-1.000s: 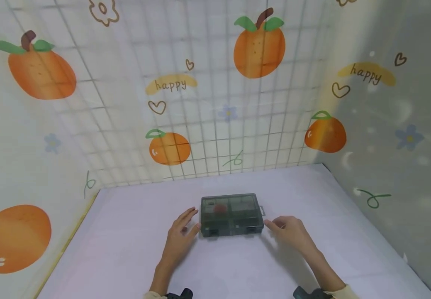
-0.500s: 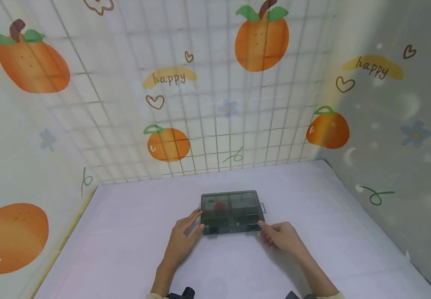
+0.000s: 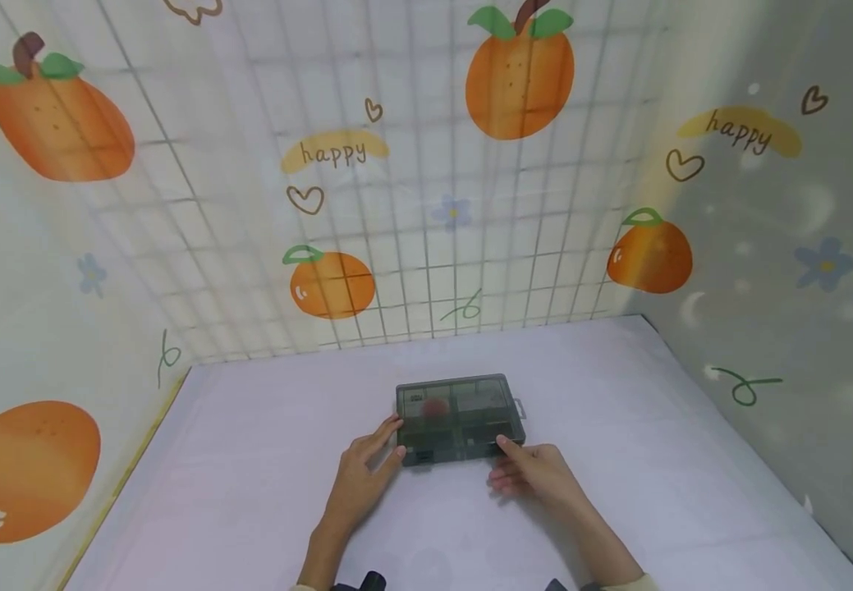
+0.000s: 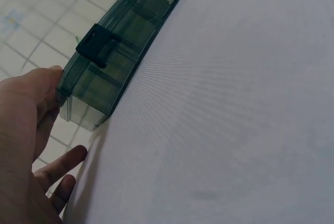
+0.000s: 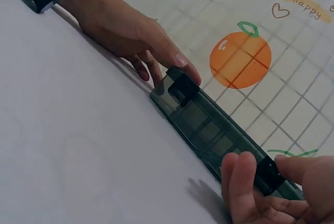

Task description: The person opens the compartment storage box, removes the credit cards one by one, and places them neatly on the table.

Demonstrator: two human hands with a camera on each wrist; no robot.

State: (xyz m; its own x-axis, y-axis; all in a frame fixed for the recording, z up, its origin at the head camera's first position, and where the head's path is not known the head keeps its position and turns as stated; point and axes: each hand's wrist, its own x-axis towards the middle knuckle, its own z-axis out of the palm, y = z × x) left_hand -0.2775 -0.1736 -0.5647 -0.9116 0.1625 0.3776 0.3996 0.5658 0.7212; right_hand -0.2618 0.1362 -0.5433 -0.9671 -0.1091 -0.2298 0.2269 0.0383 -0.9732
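A dark green see-through storage box (image 3: 481, 398) with inner dividers lies flat, its lid down, in the head view. My left hand (image 3: 358, 474) rests at its left end, the thumb by the front corner and fingers along the side. At the right of the box's front, my right hand (image 3: 540, 476) has its thumb on the lid's edge. In the right wrist view that thumb sits on top of the right latch (image 5: 270, 174), and the curled fingers are before the front face. The left latch (image 4: 96, 45) shows in the left wrist view. A reddish round thing shows dimly through the lid (image 3: 435, 407).
The box stands on a white-covered table (image 3: 263, 427). Behind it hangs a pale curtain (image 3: 426, 271) printed with oranges over a grid; grey cloth (image 3: 751, 328) closes the right side. A small hanging loop (image 3: 520, 408) juts from the box's right end.
My right hand has moved left from the box's right side to its front, thumb now at the right latch. My left hand has come closer to the left end and touches it.
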